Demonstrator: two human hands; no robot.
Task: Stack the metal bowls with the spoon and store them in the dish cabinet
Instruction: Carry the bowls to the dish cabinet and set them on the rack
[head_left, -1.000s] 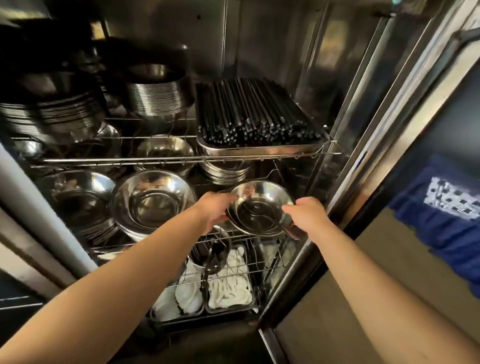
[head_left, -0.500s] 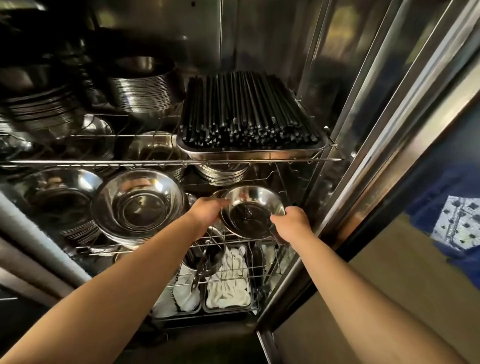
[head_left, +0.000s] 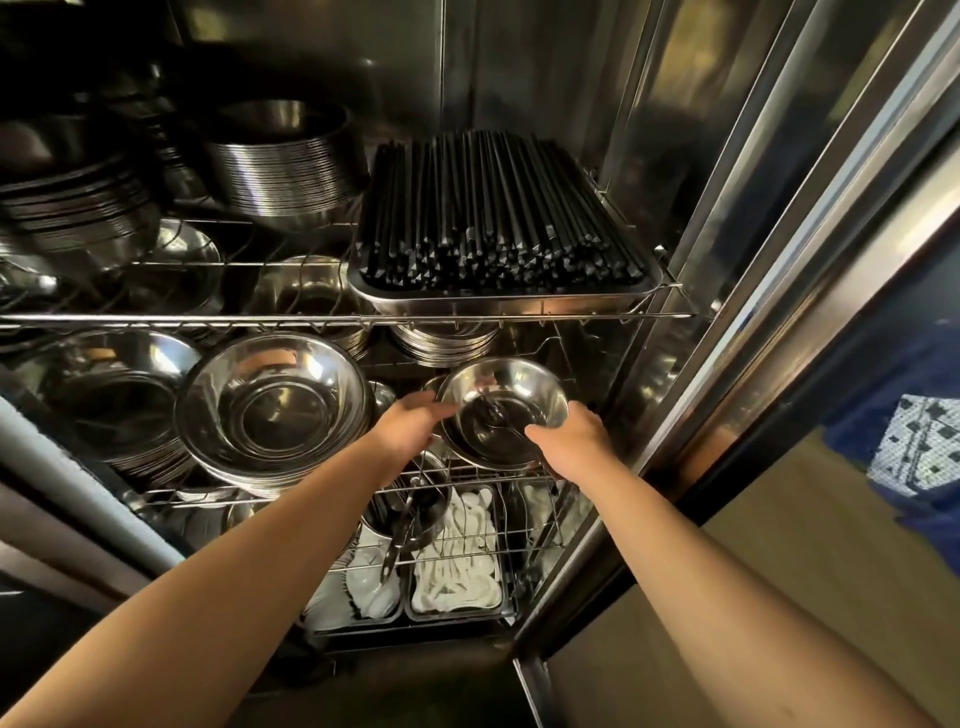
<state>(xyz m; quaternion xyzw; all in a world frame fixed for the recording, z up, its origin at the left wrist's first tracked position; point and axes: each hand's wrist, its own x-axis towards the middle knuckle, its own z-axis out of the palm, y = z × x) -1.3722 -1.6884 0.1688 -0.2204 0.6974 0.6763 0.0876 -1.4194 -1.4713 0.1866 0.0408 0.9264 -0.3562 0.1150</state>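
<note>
A small stack of shiny metal bowls (head_left: 524, 387) with a spoon (head_left: 498, 418) lying inside sits at the right end of the cabinet's middle wire shelf (head_left: 171, 491). My left hand (head_left: 408, 428) grips the stack's left rim. My right hand (head_left: 569, 441) holds the near right rim. The stack tilts slightly toward me. Its underside is hidden by my hands.
Big steel bowl stacks (head_left: 272, 410) fill the middle shelf's left. Above, a tray of black chopsticks (head_left: 498, 228) and plate stacks (head_left: 283, 161) sit on the upper rack. Below are trays of white spoons (head_left: 457, 566) and tongs (head_left: 402, 525). The cabinet's door frame (head_left: 753, 291) rises at right.
Both hands have pushed the bowl stack deeper into the cabinet over the middle shelf, and my view has moved closer and slightly left.
</note>
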